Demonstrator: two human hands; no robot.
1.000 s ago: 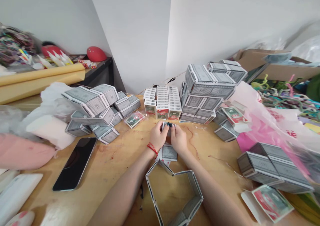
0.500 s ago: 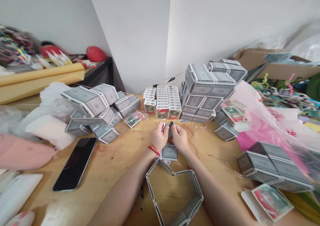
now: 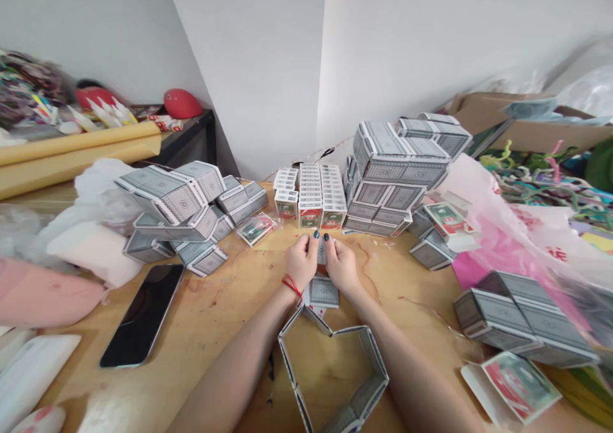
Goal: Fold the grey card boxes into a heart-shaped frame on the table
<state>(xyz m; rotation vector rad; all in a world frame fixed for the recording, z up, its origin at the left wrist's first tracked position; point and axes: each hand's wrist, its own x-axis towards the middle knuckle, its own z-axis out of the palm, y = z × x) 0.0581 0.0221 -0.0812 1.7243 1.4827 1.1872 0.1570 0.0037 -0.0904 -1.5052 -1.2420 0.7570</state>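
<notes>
My left hand (image 3: 302,260) and my right hand (image 3: 341,264) are close together above the table, closed on a grey-backed playing card (image 3: 322,251) between them. Both thumbs, with dark nails, press on its back; whether it is one card or several I cannot tell. Just below my hands, more playing cards (image 3: 324,291) lie on the wood, one grey back uppermost and a face with red marks partly under it. Between my forearms stands a many-sided ring (image 3: 375,356) of joined grey-backed cards, its near end cut off by the frame.
Boxed card decks (image 3: 310,193) stand in rows at the back. Folded-card block structures rise at left (image 3: 172,193) and right (image 3: 397,165). A phone (image 3: 142,315) lies at left, an opened card box (image 3: 520,385) at right, beside pink plastic (image 3: 472,260).
My hands have turned slightly, and my thumbs now lie side by side along the card, tips pointing away. More of the card's grey back shows between them.
</notes>
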